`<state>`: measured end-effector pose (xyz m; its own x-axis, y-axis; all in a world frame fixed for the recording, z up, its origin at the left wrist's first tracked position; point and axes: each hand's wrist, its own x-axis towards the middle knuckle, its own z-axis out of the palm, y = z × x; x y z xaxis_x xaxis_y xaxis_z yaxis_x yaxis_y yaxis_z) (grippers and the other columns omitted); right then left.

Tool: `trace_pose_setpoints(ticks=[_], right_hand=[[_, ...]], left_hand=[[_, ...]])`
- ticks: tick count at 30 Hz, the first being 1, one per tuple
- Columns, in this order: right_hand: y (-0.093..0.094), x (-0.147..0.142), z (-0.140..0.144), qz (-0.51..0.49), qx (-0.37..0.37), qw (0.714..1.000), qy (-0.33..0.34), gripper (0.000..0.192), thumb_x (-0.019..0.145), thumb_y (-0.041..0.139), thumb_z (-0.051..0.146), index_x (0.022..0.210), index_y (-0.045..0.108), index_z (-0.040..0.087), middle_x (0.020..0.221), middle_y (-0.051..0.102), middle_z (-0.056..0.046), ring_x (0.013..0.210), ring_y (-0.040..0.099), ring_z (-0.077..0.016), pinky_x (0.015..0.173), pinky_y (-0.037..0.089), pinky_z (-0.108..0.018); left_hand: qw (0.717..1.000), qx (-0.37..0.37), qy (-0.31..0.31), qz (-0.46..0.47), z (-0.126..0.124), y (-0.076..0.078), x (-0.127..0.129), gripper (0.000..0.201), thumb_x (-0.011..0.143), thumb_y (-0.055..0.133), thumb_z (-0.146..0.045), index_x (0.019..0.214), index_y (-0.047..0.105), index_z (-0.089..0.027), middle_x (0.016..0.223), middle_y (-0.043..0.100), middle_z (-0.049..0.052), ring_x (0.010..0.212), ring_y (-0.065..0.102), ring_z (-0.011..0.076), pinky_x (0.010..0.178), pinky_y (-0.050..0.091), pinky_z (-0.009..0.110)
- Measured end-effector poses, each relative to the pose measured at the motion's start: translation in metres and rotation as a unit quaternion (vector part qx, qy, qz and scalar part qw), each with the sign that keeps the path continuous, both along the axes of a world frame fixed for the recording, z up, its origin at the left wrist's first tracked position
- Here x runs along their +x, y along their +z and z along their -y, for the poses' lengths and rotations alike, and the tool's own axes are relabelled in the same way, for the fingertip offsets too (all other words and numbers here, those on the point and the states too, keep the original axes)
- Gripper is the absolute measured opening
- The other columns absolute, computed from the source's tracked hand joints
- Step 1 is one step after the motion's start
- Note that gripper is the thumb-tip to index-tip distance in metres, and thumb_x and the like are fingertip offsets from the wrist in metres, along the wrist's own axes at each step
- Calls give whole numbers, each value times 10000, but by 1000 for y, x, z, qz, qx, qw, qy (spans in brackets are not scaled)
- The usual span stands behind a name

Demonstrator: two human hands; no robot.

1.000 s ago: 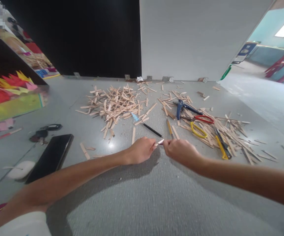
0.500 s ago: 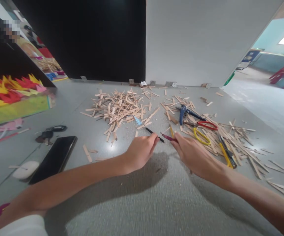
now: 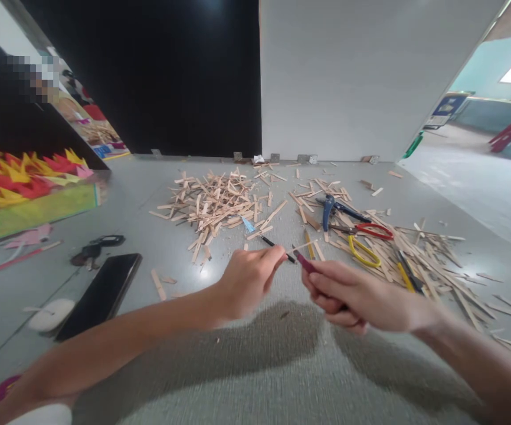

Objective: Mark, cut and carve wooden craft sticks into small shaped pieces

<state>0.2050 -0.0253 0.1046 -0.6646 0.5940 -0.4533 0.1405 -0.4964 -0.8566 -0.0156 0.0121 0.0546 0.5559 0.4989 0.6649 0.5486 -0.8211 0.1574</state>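
My left hand (image 3: 252, 276) is closed, thumb and fingers pinching a thin wooden strip (image 3: 303, 245) whose free end points right. In my right hand (image 3: 353, 292) the fingers wrap round a small knife with a purple handle (image 3: 305, 263); its short blade lies close to the strip, and I cannot tell whether they touch. On the surface behind the hands lie a black pen (image 3: 269, 241) and a yellow pencil-like stick (image 3: 310, 247). A pile of short wooden pieces (image 3: 220, 203) spreads beyond my left hand.
To the right lie blue-handled pliers (image 3: 328, 212), red-handled scissors (image 3: 374, 231), a yellow handle loop (image 3: 364, 252), a yellow-black cutter (image 3: 408, 274) and longer wood strips (image 3: 450, 280). At left are a phone (image 3: 100, 295), keys (image 3: 91, 251) and a white case (image 3: 52, 314). Upright panels (image 3: 348, 82) stand behind.
My right hand has turned and pulled back slightly, showing its curled fingers. The knife now tilts upward to the left. The strip in my left hand has come into clear view. The view has shifted slightly.
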Motion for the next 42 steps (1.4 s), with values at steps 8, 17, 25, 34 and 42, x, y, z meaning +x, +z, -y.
trace_pose_setpoints(ticks=[8,17,25,34,42], right_hand=[[-26,-17,4,-50,51,996,-53,395,1068,555,573,906,349,278,679,341,130,474,221,-50,409,280,-148],[-19,18,-27,-53,-58,993,90,386,1032,648,558,971,389,278,656,345,144,459,148,-40,384,155,-128],[-38,-40,15,-95,80,987,-100,445,1028,576,664,954,345,291,653,303,144,470,180,-63,395,225,-150],[10,2,-2,-4,-23,998,50,397,1016,647,588,981,400,279,671,389,132,461,213,-46,374,220,-134],[-23,-34,10,-50,59,995,-63,402,1036,571,627,985,356,291,630,325,154,441,167,-56,373,219,-147]], left_hand=[[997,-78,20,-10,-1,-14,0,384,1128,322,-213,795,513,-216,556,578,-47,427,453,113,491,277,256],[982,-176,-50,-52,-21,-1,-8,314,1109,379,-215,875,588,-203,667,625,-24,554,545,118,586,393,227],[975,-211,-69,14,-15,6,-6,335,1109,354,-262,806,488,-218,637,554,-49,527,472,103,562,387,215],[989,-128,-46,-62,-3,21,-9,362,1143,304,-242,898,568,-205,643,607,-34,496,496,112,532,357,246],[984,-173,-25,-29,-7,19,-10,326,1102,327,-230,814,479,-227,600,505,-61,498,422,109,530,345,236]])
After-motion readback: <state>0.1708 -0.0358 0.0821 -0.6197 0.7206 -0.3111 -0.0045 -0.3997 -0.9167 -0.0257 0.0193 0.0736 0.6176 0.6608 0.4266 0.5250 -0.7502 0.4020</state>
